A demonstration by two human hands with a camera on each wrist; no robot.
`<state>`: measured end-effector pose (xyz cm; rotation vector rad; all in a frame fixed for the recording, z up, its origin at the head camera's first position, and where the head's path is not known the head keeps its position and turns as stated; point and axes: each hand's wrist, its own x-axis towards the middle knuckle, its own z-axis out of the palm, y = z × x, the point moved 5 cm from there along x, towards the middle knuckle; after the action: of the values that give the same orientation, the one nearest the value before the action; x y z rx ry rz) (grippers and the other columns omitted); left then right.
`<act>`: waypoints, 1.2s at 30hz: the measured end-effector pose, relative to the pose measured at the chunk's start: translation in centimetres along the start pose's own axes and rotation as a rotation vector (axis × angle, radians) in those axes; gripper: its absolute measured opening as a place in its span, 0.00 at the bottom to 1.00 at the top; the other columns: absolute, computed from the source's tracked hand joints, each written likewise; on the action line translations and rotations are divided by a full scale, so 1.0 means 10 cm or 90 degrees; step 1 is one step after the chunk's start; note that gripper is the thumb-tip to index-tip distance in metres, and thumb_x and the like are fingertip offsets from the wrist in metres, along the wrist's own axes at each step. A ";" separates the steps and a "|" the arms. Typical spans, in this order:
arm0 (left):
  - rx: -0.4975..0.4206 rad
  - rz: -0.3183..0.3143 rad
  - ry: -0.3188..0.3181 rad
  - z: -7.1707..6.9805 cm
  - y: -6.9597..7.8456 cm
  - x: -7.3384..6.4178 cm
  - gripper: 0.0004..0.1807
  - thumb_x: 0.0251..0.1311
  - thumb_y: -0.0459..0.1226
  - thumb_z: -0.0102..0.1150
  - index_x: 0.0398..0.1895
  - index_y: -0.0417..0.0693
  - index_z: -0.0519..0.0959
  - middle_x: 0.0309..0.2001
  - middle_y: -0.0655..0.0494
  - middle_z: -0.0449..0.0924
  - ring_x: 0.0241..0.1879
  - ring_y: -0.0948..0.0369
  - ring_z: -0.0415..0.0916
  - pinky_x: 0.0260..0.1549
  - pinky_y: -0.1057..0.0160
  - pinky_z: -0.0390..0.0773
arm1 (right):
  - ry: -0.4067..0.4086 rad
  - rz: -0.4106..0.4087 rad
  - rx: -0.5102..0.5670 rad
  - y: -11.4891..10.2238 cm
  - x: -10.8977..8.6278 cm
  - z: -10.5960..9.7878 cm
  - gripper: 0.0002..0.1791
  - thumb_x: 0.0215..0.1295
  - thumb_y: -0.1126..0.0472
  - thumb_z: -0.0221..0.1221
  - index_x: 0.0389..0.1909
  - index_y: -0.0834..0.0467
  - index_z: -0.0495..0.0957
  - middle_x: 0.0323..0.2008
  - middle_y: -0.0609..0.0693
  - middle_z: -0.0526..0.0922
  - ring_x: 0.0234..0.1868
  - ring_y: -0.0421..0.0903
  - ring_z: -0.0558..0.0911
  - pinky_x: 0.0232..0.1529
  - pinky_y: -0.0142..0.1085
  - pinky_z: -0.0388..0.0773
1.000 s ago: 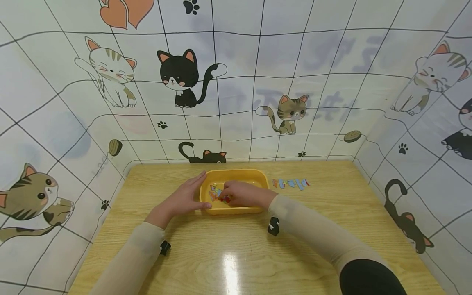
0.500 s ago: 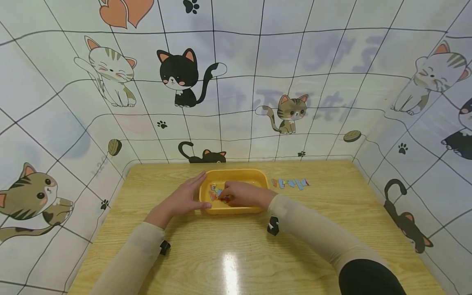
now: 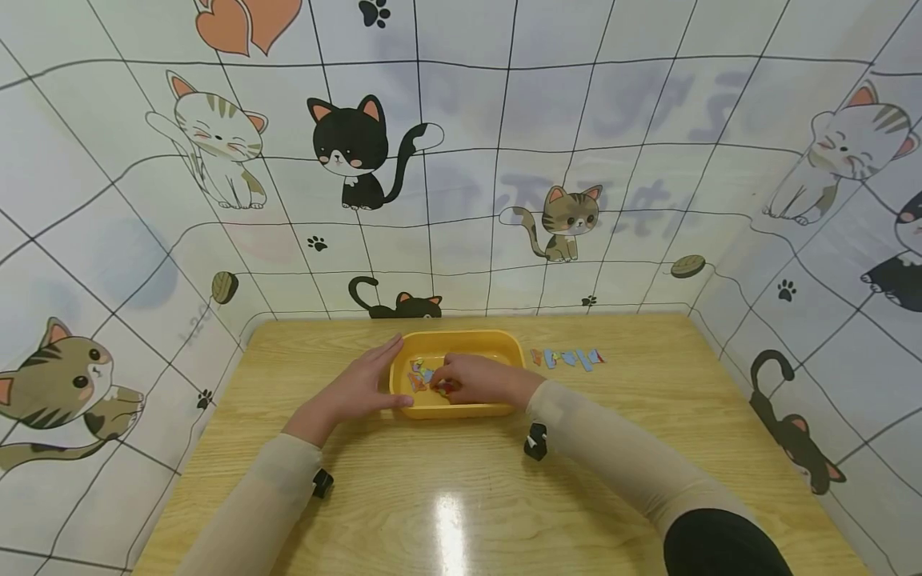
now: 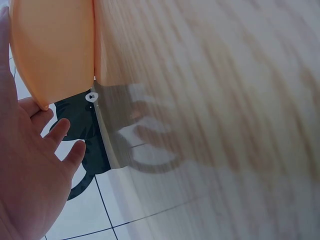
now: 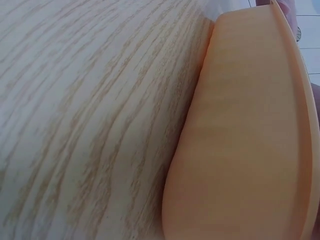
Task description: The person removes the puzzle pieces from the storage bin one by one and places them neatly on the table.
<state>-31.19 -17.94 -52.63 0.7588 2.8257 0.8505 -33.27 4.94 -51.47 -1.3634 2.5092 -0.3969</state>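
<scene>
A yellow plastic tray (image 3: pixel 504 344) stands at the back of the table in the head view. My left hand (image 3: pixel 360 386) holds its left end, thumb over the near rim and fingers along the outer side. The left wrist view has the left hand (image 4: pixel 35 165) beside the tray's wall (image 4: pixel 55 50), several fingers spread below it. Small colourful puzzle pieces (image 3: pixel 418 379) lie in the tray's left part. My right hand (image 3: pixel 479 378) reaches inside with curled fingers, pinching at a reddish puzzle piece (image 3: pixel 447 389) mostly hidden beneath them. Only the tray's outer wall (image 5: pixel 240 125) fills the right wrist view.
Several blue and orange puzzle pieces (image 3: pixel 569 358) lie in a row on the wooden table (image 3: pixel 403 504), right of the tray. A cat-printed wall covering (image 3: pixel 461 192) rises behind the table and on both sides.
My right hand has shifted slightly to the right inside the tray, with the reddish piece under its fingers. The left hand and the tray stay where they were.
</scene>
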 end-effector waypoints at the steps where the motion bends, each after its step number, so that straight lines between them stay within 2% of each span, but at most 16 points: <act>1: 0.000 0.000 0.001 0.00 0.00 0.00 0.66 0.61 0.65 0.78 0.93 0.52 0.51 0.91 0.56 0.46 0.87 0.43 0.49 0.82 0.34 0.56 | 0.000 0.004 0.006 0.01 -0.01 0.00 0.15 0.77 0.61 0.69 0.61 0.51 0.89 0.41 0.45 0.79 0.36 0.39 0.73 0.41 0.34 0.76; 8: -0.008 0.004 0.002 -0.02 0.02 -0.01 0.66 0.60 0.65 0.78 0.93 0.52 0.51 0.91 0.52 0.47 0.87 0.42 0.49 0.81 0.33 0.56 | 0.010 0.033 0.033 0.09 -0.06 -0.04 0.16 0.77 0.55 0.68 0.63 0.48 0.88 0.44 0.40 0.80 0.39 0.38 0.79 0.44 0.32 0.81; 18: -0.012 0.004 0.004 -0.03 0.05 -0.01 0.65 0.61 0.62 0.80 0.92 0.50 0.52 0.91 0.52 0.47 0.87 0.41 0.49 0.82 0.33 0.55 | 0.022 0.064 0.045 0.10 -0.13 -0.16 0.20 0.77 0.53 0.68 0.66 0.50 0.87 0.48 0.41 0.82 0.42 0.39 0.82 0.47 0.36 0.83; 28: -0.006 0.005 0.007 -0.01 0.02 0.00 0.65 0.61 0.61 0.80 0.92 0.47 0.53 0.91 0.51 0.47 0.87 0.41 0.49 0.82 0.33 0.54 | 0.072 0.069 0.044 0.13 -0.29 -0.27 0.21 0.78 0.53 0.67 0.68 0.53 0.85 0.53 0.42 0.81 0.48 0.43 0.81 0.52 0.40 0.83; 36: 0.000 0.005 0.010 0.00 0.01 0.00 0.65 0.61 0.60 0.80 0.92 0.46 0.52 0.91 0.50 0.48 0.87 0.39 0.50 0.82 0.32 0.54 | 0.117 0.053 0.010 0.22 -0.44 -0.39 0.22 0.77 0.54 0.67 0.67 0.55 0.85 0.53 0.45 0.82 0.49 0.45 0.83 0.53 0.42 0.85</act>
<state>-31.17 -17.81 -52.61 0.7675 2.8384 0.8629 -34.07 10.24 -48.23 -1.2638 2.6924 -0.5467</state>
